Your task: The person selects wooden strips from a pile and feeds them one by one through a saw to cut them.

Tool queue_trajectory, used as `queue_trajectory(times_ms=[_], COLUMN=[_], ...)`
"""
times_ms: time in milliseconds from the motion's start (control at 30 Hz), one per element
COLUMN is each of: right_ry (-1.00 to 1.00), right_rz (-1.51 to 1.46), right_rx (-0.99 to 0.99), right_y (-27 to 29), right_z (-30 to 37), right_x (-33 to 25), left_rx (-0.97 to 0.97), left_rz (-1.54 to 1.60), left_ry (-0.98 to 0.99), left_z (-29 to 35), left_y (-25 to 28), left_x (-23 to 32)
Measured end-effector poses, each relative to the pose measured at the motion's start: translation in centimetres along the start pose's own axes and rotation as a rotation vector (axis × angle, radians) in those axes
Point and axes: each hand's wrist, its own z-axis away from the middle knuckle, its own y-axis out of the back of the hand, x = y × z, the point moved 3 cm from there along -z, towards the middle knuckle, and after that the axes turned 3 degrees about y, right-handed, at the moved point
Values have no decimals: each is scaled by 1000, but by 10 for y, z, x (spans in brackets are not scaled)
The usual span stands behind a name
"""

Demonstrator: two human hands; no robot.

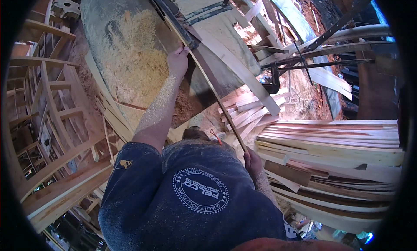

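A: Where's the wood strip [216, 97] re: bench [221, 29]?
B: Far part on bench, alongside dark bar [182, 31]; near part overhangs bench's near edge.
A: Hands?
B: L hand [178, 60] over bench: nearly closed, thumb + fingertips pinching strip next to bar; some fingers hidden. R hand [253, 160] off bench, near side: fist closed around strip's near end.
A: Why grips so far apart?
B: My read: strip's long & thin, so R hand prob. carries overhang while L hand keeps it lined up w/ bar.
A: Strip rel. to hands?
B: Just right of L hand, touching fingertips; near end inside R hand.
A: Surroundings?
B: Sawdust [139, 55] heaped on bench's left part; boards [330, 142] stacked off bench, near right.
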Motion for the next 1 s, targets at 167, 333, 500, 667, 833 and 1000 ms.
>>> queue_trajectory(times_ms=[167,333,500,667,833,1000], right_ry=[-37,2,19,32,17,49], right_rz=[9,16,21,40,47,48], right_rx=[-20,-6,22,44,35,15], right_y=[-2,-5,-5,-3,-3,-18], right_z=[-8,-19,-27,-35,-46,-60], right_x=[-9,-11,-19,-38,-50,-38], left_rx=[25,66,94,120,178,134], left_rz=[37,-87,-92,-34,-86,-255], left_ry=[-32,-56,-60,-156,-127,-77], left_z=[-16,-29,-35,-48,-32,19], left_y=[5,9,9,14,6,6], left_x=[-5,-3,1,0,20,5])
